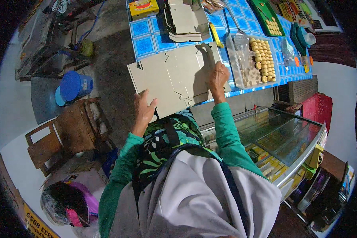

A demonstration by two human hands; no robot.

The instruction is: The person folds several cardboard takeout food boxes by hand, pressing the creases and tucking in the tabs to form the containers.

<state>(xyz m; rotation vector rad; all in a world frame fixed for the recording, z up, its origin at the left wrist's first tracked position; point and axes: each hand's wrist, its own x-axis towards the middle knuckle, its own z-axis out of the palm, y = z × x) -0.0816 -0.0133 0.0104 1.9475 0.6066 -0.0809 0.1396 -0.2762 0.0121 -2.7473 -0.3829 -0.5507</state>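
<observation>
A flat, unfolded cardboard box blank (158,75) with die-cut slots and crease lines lies over the near edge of the table, partly overhanging toward my body. My left hand (144,107) rests at its lower left edge, thumb and fingers apart on the board. My right hand (219,79) has its fingers curled in on the right side of the blank, gripping a flap that stands partly raised. Beyond the blank sits a stack of folded grey cardboard boxes (186,20).
A clear plastic tub (238,75) of round golden pastries stands right of the blank on the blue checked tablecloth (142,43). A yellow box (143,8) and a green tray (261,12) lie farther back. A glass display case (277,131) is at my right; a blue bucket (75,85) stands left.
</observation>
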